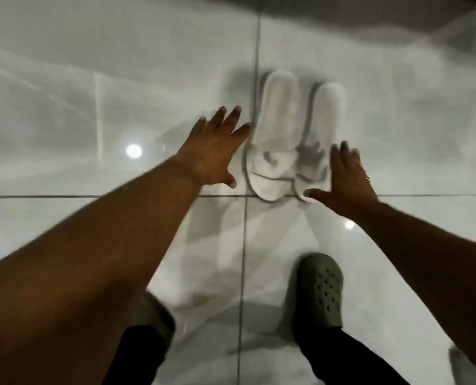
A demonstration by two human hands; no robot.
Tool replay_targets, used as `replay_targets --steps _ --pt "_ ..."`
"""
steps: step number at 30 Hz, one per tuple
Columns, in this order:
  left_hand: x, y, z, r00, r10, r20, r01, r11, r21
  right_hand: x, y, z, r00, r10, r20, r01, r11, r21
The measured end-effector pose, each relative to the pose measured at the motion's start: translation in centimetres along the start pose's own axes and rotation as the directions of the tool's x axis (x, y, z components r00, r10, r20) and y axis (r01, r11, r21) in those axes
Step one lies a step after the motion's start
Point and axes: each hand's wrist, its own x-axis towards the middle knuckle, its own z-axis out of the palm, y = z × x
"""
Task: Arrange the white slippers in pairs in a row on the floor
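The two white slippers lay side by side on the floor, long axes running away from the person. The left hand flanked the left slipper and the right hand the right one, both spread flat and holding nothing; the right seemed to touch, though blur hid it.

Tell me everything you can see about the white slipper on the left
The left white slipper is an open-toed slide of soft, terry-like cloth with grey piping round the sole and a wide band near the end nearest the person. It lies flat, sole down, on the glossy tiled floor, pressed alongside the right slipper. The open left hand meets its outer edge.
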Motion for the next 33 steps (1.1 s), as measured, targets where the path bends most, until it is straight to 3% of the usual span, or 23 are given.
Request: replay_targets --steps 3,6,12,16,21,25,33 --pt "4.8 4.6 1.3 0.999 0.043 0.016 -0.044 0.996 0.081 1.9 3.9 1.2 0.988 -0.106 0.111 0.106 0.994 0.004" --pt "7.4 5.6 2.3 0.995 0.05 0.084 -0.064 0.984 0.167 4.3 4.9 2.9 0.963 -0.236 0.132 0.229 0.971 0.063" --pt "8.4 8.4 3.1 0.991 -0.077 0.108 0.07 0.995 0.07 5.5 7.2 4.7 0.964 -0.264 0.03 0.26 0.961 0.096" --pt "13.2 15.5 3.3 0.988 -0.068 0.139 0.063 0.997 0.04 7.0 15.2 3.0 0.957 -0.289 0.031 0.287 0.957 0.05" --pt "21.3 25.9 3.7 0.996 -0.051 0.079 0.051 0.999 0.003 9.0 27.9 1.1 0.972 -0.215 0.09 0.208 0.975 0.082" --pt "25.8 31.1 3.8 0.996 -0.003 0.088 -0.002 0.999 0.052 9.7 34.3 0.9 0.977 -0.188 0.099 0.178 0.978 0.105" --pt "26.4 32.5 2.9 0.991 0.003 0.135 -0.013 0.997 0.07 9.2 34.4 1.0 0.989 -0.13 0.071 0.125 0.99 0.066"
